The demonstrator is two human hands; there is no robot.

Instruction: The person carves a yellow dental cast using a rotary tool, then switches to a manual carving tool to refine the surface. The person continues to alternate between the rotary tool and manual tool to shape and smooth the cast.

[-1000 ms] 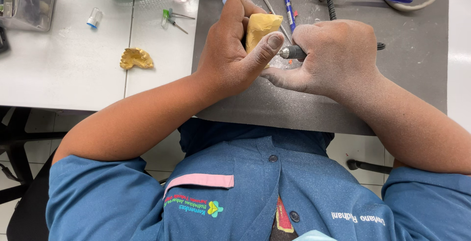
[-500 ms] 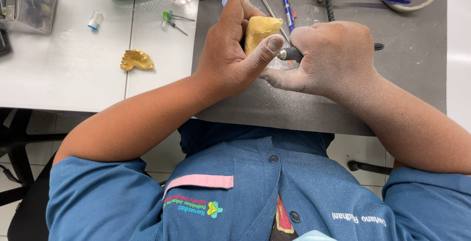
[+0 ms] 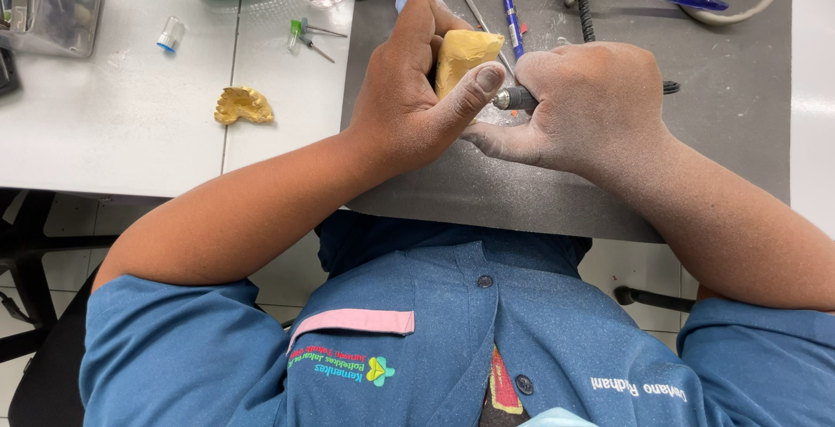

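Right now the left hand clamps the yellow dental cast over the grey mat, thumb bracing it, so the right hand, fisted round the rotary handpiece, can grind steadily.

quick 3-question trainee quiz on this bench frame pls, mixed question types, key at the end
1. True or false: the left hand grips the yellow cast block.
2. What lies on the white table, apart from both hands? A) a second yellow cast piece B) a hammer C) a red cup
3. Fill in: the right hand holds a rotary handpiece whose tip points toward the ____.

Key: 1 true. 2 A, the yellow cast piece. 3 yellow cast block.
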